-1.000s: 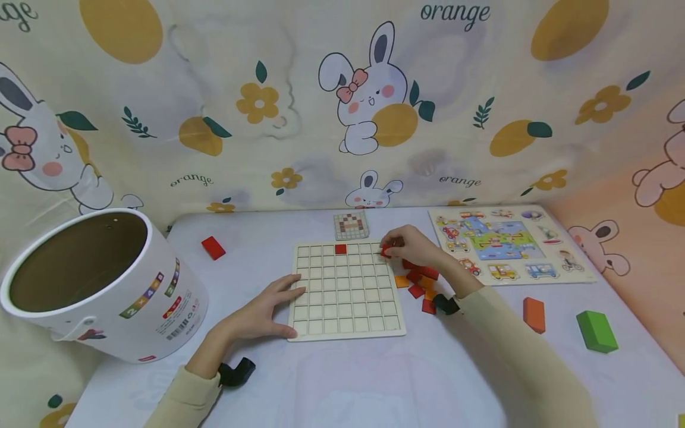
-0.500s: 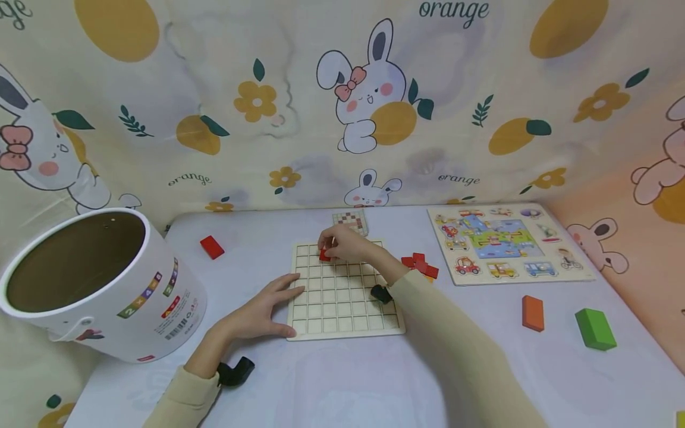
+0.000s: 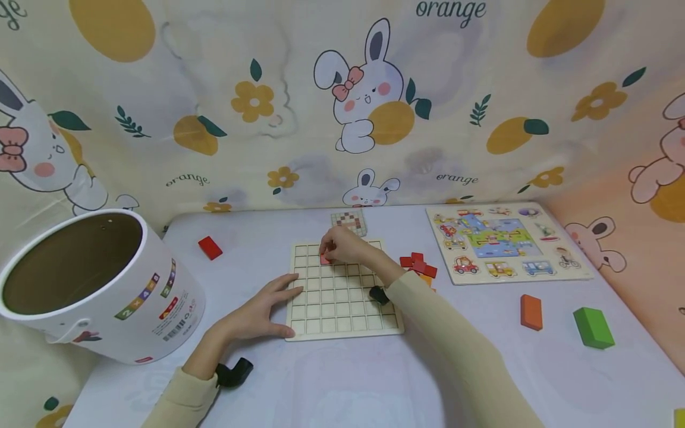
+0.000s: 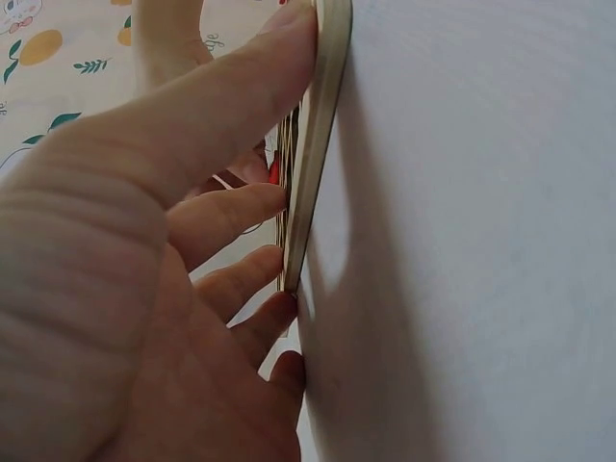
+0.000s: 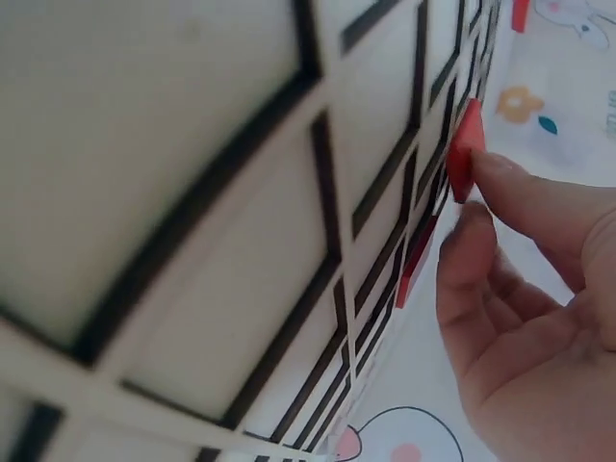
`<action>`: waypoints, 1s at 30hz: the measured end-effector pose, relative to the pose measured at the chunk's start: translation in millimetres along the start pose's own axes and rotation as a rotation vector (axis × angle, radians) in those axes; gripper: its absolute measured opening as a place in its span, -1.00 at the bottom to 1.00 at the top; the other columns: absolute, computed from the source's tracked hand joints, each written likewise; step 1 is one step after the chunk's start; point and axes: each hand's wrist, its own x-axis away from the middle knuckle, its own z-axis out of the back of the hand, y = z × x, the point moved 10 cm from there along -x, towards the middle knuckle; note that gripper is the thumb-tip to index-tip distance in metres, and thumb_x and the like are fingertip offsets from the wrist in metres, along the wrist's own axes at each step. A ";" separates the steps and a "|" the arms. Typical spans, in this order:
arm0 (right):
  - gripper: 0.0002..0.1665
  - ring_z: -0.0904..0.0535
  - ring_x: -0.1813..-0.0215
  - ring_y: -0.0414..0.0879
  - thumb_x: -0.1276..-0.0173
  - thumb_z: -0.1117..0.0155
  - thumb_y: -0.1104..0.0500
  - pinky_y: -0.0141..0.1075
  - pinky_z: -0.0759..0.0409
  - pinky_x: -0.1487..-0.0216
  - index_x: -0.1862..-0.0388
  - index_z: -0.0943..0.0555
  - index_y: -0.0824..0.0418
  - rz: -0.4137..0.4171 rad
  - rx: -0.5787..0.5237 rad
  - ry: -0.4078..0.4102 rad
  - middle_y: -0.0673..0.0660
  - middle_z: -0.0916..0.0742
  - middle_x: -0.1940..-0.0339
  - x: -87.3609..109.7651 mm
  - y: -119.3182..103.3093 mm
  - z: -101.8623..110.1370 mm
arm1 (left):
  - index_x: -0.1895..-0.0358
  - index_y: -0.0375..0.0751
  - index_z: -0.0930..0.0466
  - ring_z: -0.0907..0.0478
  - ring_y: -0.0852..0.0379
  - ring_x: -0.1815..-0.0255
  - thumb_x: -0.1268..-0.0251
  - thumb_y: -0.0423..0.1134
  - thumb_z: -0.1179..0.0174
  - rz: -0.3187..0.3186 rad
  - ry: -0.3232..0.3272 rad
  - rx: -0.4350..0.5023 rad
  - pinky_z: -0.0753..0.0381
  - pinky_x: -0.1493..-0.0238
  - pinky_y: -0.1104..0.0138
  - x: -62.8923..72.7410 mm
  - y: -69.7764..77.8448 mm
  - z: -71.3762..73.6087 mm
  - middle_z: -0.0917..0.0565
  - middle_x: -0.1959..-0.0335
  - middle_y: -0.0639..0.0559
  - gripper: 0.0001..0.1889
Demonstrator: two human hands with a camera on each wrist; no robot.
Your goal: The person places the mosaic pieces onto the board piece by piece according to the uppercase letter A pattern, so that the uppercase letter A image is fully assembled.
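1. Your right hand (image 3: 345, 244) has thumb and fingers curled in, pinching a small red square tile (image 5: 466, 149) near its edge.
2. That tile is at the pale wooden grid board (image 3: 342, 309), left of the middle in the far rows. The right wrist view shows it tilted against the grid; you cannot tell from here whether any of it is down in a cell.
3. A second red square tile (image 5: 417, 265) lies in the board near its far edge, just beside your fingers.
4. Your left hand (image 3: 259, 312) is spread, fingers extended and apart, touching the board's left edge, with the thumb at the near left corner; it grips nothing.
5. A loose pile of red and orange tiles (image 3: 420, 263) lies just right of the board, partly hidden by your right sleeve (image 3: 455, 345).
6. Behind the board is a small square pattern card (image 3: 348, 221), partly covered by your right hand.
7. A red rectangular block (image 3: 210, 248) lies to the left, near a big white bucket (image 3: 184, 303).
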 end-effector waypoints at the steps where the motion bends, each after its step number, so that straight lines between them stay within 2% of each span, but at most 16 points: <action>1: -0.90 -0.49 0.35 -0.14 -0.31 -0.33 0.42 -0.37 -0.47 0.30 0.32 -0.73 0.28 -0.006 0.022 0.002 0.04 -0.67 0.42 -0.7 0.5 -0.6 | -0.49 -0.20 -0.30 0.14 -0.24 -0.59 -0.02 0.07 -0.51 0.001 0.000 -0.001 -0.06 -0.43 -0.23 0.2 -0.5 0.1 0.00 -0.61 -0.14 -0.04; 4: -0.89 -0.49 0.35 -0.15 -0.31 -0.33 0.41 -0.37 -0.49 0.29 0.31 -0.73 0.24 -0.016 0.064 0.008 0.02 -0.67 0.43 -1.7 0.3 -1.3 | -0.49 -0.20 -0.31 0.14 -0.24 -0.60 -0.02 0.07 -0.51 0.002 0.001 -0.004 -0.05 -0.43 -0.23 0.6 -1.3 0.5 0.00 -0.61 -0.13 -0.05; 8: -0.90 -0.53 0.31 -0.12 -0.35 -0.30 0.37 -0.32 -0.53 0.25 0.22 -0.72 0.27 0.004 0.037 0.058 0.04 -0.67 0.37 7.6 -2.0 11.4 | -0.49 -0.20 -0.30 0.14 -0.24 -0.59 -0.03 0.08 -0.51 0.001 0.002 -0.004 -0.06 -0.43 -0.23 0.4 -2.0 0.2 0.00 -0.61 -0.13 -0.05; 11: -0.87 -0.56 0.28 -0.09 -0.37 -0.27 0.37 -0.27 -0.56 0.21 0.14 -0.71 0.33 0.026 -0.035 0.109 0.08 -0.68 0.33 26.2 2.9 32.2 | -0.49 -0.19 -0.30 0.14 -0.23 -0.60 -0.03 0.08 -0.50 0.006 -0.002 -0.001 -0.06 -0.43 -0.23 -0.5 -2.2 -0.8 0.01 -0.61 -0.12 -0.05; 14: -0.83 -0.58 0.24 -0.03 -0.36 -0.28 0.38 -0.23 -0.58 0.15 0.10 -0.68 0.41 0.025 -0.110 0.134 0.19 -0.71 0.29 53.8 17.4 54.5 | -0.50 -0.18 -0.30 0.14 -0.21 -0.60 -0.02 0.08 -0.51 0.018 -0.003 0.005 -0.07 -0.43 -0.22 -1.0 -2.6 -1.5 0.01 -0.62 -0.11 -0.04; 17: -0.79 -0.57 0.20 0.01 -0.33 -0.30 0.39 -0.21 -0.56 0.11 0.07 -0.66 0.45 -0.035 -0.124 0.151 0.25 -0.72 0.24 87.5 42.1 73.0 | -0.49 -0.18 -0.30 0.13 -0.22 -0.60 -0.01 0.07 -0.52 0.023 0.001 0.008 -0.07 -0.43 -0.21 -1.1 -2.4 -1.6 0.01 -0.61 -0.12 -0.04; 19: -0.78 -0.56 0.19 0.02 -0.32 -0.32 0.38 -0.22 -0.55 0.11 0.07 -0.65 0.44 -0.090 -0.094 0.168 0.25 -0.72 0.23 110.0 60.7 82.6 | -0.49 -0.19 -0.30 0.13 -0.22 -0.60 -0.01 0.07 -0.52 0.020 0.002 0.009 -0.07 -0.43 -0.21 -1.3 -1.7 -1.6 0.01 -0.61 -0.12 -0.04; 23: -0.75 -0.52 0.22 0.02 -0.27 -0.39 0.35 -0.27 -0.52 0.21 0.08 -0.66 0.40 -0.221 -0.047 0.191 0.20 -0.69 0.27 147.1 94.1 91.4 | -0.49 -0.19 -0.30 0.13 -0.22 -0.59 -0.01 0.07 -0.51 0.013 0.002 0.012 -0.07 -0.43 -0.22 -1.3 -0.3 -1.6 0.01 -0.61 -0.12 -0.04; 26: -0.73 -0.49 0.25 0.02 -0.23 -0.43 0.35 -0.30 -0.50 0.32 0.09 -0.66 0.38 -0.262 -0.055 0.199 0.21 -0.67 0.28 163.0 106.8 91.6 | -0.49 -0.19 -0.30 0.12 -0.22 -0.59 -0.01 0.07 -0.51 0.015 0.002 0.015 -0.07 -0.43 -0.22 -0.9 0.1 -1.3 0.01 -0.61 -0.11 -0.04; 30: -0.73 -0.46 0.27 0.02 -0.21 -0.43 0.40 -0.34 -0.46 0.39 0.08 -0.67 0.37 -0.268 -0.079 0.204 0.22 -0.65 0.26 169.0 112.7 88.1 | -0.49 -0.18 -0.30 0.12 -0.22 -0.59 -0.01 0.07 -0.51 0.023 0.001 0.011 -0.08 -0.43 -0.22 -0.4 -0.5 -1.2 0.01 -0.61 -0.10 -0.05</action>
